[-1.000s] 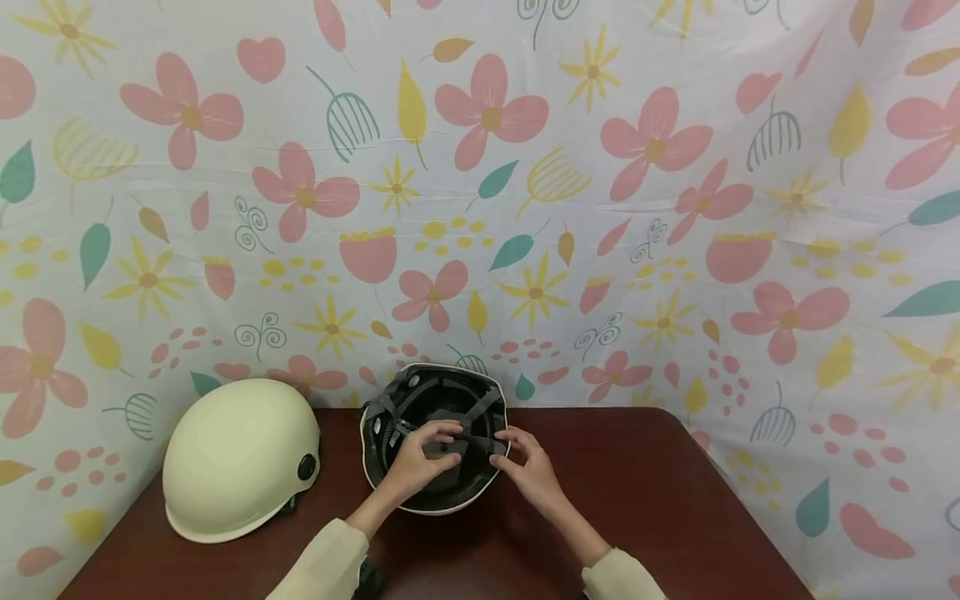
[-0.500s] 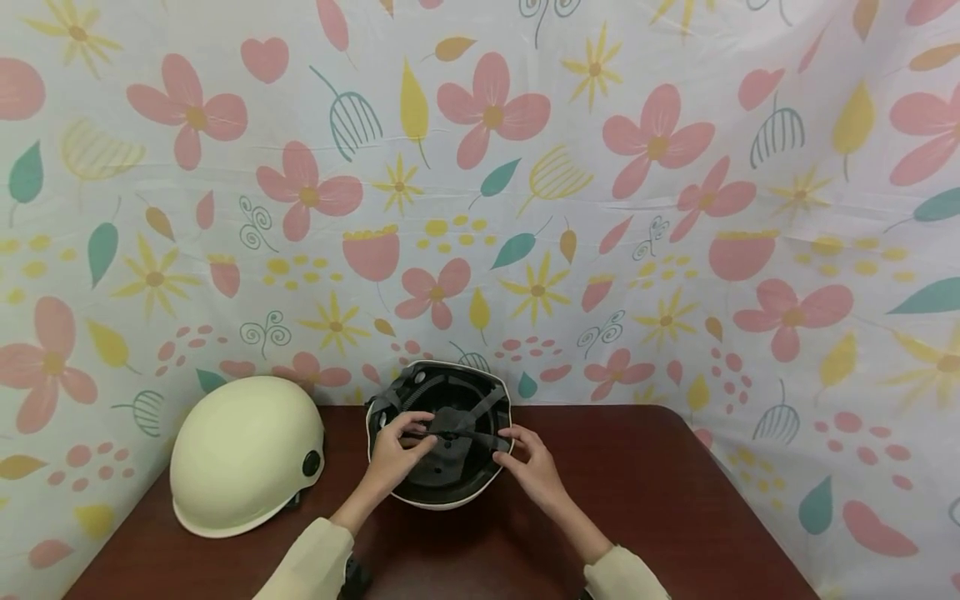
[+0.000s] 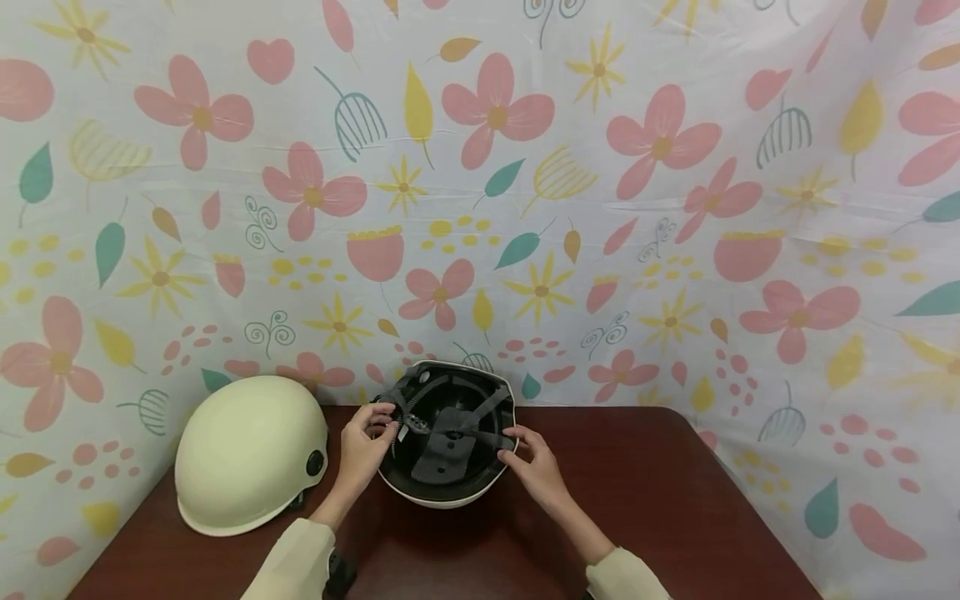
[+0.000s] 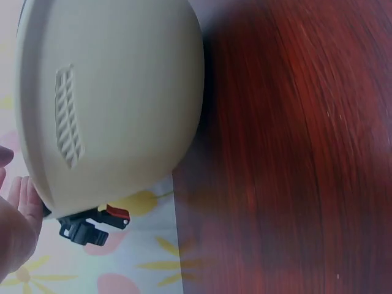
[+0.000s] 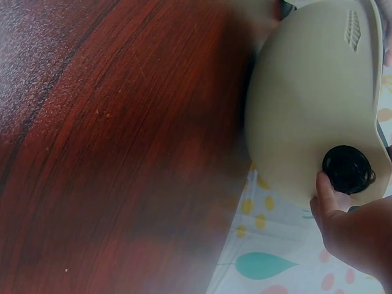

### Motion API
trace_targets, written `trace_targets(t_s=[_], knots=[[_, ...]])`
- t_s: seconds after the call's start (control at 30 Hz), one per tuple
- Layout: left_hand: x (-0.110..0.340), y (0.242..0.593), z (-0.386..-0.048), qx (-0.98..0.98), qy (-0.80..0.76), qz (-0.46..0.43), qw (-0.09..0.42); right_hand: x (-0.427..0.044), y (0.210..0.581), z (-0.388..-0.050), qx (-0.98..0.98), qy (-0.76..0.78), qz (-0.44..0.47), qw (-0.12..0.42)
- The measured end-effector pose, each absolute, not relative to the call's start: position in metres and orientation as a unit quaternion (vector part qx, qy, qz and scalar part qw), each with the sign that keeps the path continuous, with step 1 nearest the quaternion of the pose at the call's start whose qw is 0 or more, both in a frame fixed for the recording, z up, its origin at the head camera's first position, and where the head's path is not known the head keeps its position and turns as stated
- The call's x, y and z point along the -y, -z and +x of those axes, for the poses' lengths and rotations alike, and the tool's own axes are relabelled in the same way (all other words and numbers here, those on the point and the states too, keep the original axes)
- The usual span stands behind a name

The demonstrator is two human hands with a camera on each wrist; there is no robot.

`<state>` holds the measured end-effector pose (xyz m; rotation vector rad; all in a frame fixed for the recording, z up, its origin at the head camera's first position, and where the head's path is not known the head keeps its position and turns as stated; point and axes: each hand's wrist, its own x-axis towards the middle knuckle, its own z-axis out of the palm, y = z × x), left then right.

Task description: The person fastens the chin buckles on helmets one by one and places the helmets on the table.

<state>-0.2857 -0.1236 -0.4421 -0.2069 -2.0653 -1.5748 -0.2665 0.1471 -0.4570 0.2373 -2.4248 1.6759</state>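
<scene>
A cream helmet [image 3: 450, 503] lies upside down on the table, its black lining, straps and a small buckle [image 3: 415, 424] showing. My left hand [image 3: 362, 446] is at its left edge, thumb and fingers curled at the chin strap [image 3: 399, 403]; the exact grip is partly hidden. In the left wrist view a black buckle with a red part [image 4: 116, 213] hangs past the helmet rim beside that hand. My right hand [image 3: 537, 471] grips the helmet's right edge where a strap [image 3: 487, 437] ends. A digit touches the black round disc [image 5: 347, 168] in the right wrist view.
A second cream helmet [image 3: 247, 450] sits dome up to the left on the dark red-brown table [image 3: 637, 483]. Behind the table hangs a white cloth [image 3: 480, 192] printed with flowers and leaves.
My left hand has moved left from the middle of the helmet's opening to its left edge, uncovering the lining and small buckle. My right hand has stayed at the right edge.
</scene>
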Motion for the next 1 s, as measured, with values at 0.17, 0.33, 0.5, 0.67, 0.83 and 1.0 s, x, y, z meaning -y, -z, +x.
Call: trace_targets(t_s=[0.17, 0.33, 0.5, 0.67, 0.83, 1.0], knots=[[0.131, 0.448, -0.291, 0.767, 0.573, -0.072, 0.280, -0.147, 0.459, -0.268, 0.814, -0.568, 0.072, 0.100], [0.134, 0.455, -0.296, 0.759, 0.562, -0.071, 0.320, -0.145, 0.459, -0.268, 0.817, -0.562, 0.074, 0.106], [0.138, 0.457, -0.298, 0.773, 0.545, -0.056, 0.320, -0.142, 0.460, -0.266, 0.821, -0.554, 0.077, 0.110], [0.143, 0.459, -0.299, 0.786, 0.548, -0.024, 0.285, -0.144, 0.464, -0.266, 0.824, -0.550, 0.082, 0.112], [0.141, 0.460, -0.299, 0.785, 0.569, 0.003, 0.247, -0.147, 0.472, -0.269, 0.816, -0.563, 0.076, 0.106], [0.138, 0.459, -0.300, 0.794, 0.563, 0.021, 0.228, -0.148, 0.469, -0.269, 0.815, -0.564, 0.083, 0.106]])
